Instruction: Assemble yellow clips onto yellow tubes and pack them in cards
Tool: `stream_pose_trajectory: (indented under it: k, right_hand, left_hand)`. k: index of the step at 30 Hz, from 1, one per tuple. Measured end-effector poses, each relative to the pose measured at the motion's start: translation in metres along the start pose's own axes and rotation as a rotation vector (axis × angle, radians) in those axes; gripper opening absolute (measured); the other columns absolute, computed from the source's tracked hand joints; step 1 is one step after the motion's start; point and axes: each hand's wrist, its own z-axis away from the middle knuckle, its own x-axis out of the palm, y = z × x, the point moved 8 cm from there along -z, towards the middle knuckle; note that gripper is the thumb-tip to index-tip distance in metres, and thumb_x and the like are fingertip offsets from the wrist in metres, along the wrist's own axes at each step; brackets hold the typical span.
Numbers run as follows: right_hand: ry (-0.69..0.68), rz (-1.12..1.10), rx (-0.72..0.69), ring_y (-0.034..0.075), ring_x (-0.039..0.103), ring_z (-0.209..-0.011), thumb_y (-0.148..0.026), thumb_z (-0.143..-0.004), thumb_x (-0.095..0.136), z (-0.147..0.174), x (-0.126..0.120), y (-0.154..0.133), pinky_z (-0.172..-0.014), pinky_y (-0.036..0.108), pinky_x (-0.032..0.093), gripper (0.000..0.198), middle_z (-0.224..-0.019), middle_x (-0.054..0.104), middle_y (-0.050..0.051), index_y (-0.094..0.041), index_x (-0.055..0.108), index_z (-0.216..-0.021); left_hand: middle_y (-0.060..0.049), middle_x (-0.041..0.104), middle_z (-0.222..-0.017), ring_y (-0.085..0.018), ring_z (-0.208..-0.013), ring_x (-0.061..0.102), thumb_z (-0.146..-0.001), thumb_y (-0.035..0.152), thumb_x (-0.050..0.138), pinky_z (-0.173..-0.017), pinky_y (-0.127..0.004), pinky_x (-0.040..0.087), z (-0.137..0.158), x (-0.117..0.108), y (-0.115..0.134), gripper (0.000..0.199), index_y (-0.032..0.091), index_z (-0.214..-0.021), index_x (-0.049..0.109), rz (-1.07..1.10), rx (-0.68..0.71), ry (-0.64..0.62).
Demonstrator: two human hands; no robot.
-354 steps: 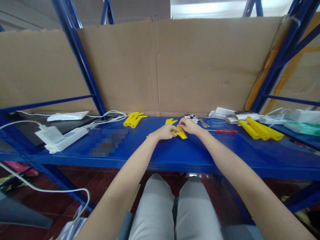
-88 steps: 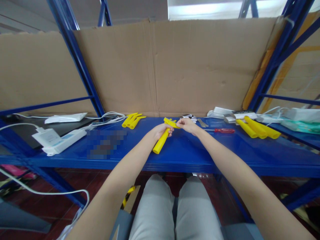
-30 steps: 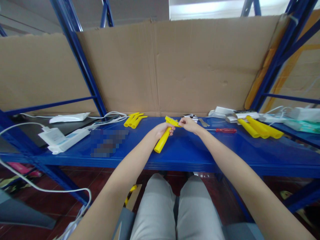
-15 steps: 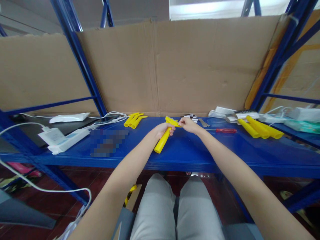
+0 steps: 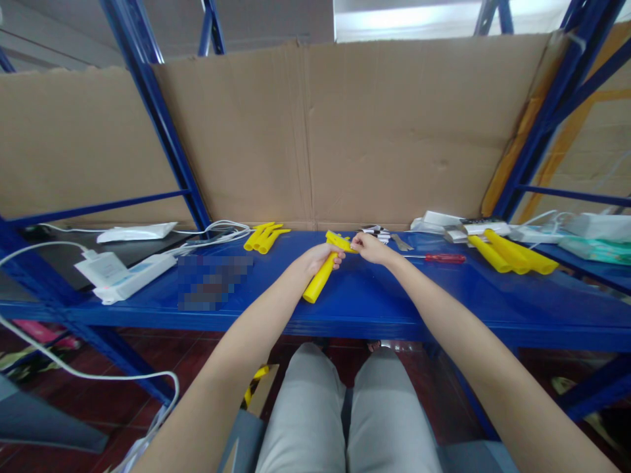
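A workshop or assembly area, indicated by a blue metal rack (image 5: 167, 131) serving as bench, cardboard backing sheets (image 5: 434, 131), a red-handled screwdriver (image 5: 444, 259) and a white power strip (image 5: 142, 272) on the shelf (image 5: 374, 295), and yellow tubular parts (image 5: 319, 280) held and laid in groups.

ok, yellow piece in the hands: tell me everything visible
The yellow piece looks like smooth plastic: a round tube angled toward the near left, with a head across its far end. The left hand wraps the tube, hiding where both parts meet; the right hand seems to pinch the head's right end. The blue shelf lies below; contact unclear.
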Motion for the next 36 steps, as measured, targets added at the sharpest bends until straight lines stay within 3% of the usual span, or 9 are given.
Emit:
stream_pose_trajectory:
  k: [6, 36]
  right_hand:
    - [-0.020, -0.004, -0.085, 0.013, 0.047, -0.066, -0.009, -0.076, 0.047, -0.001, 0.000, 0.000, -0.067, 0.026, 0.039, 0.016, -0.067, 0.051, -0.002, -0.021, 0.043, -0.065]
    - [-0.038, 0.025, -0.082, 0.013, 0.044, -0.063, -0.012, -0.077, 0.046, 0.003, -0.009, -0.004, -0.064, 0.026, 0.037, 0.015, -0.066, 0.050, -0.003, -0.021, 0.043, -0.065]
  left_hand:
    - [0.004, 0.045, -0.049, -0.005, -0.034, 0.036, -0.084, 0.002, 0.036, -0.034, -0.014, 0.031, -0.002, -0.002, -0.001, 0.019, 0.014, -0.077, 0.048, -0.010, -0.001, 0.008]
    - [0.002, 0.046, -0.051, -0.006, -0.035, 0.037, -0.082, 0.001, 0.039, -0.034, -0.015, 0.031, -0.002, -0.004, 0.002, 0.017, 0.014, -0.078, 0.048, 0.026, 0.011, -0.017]
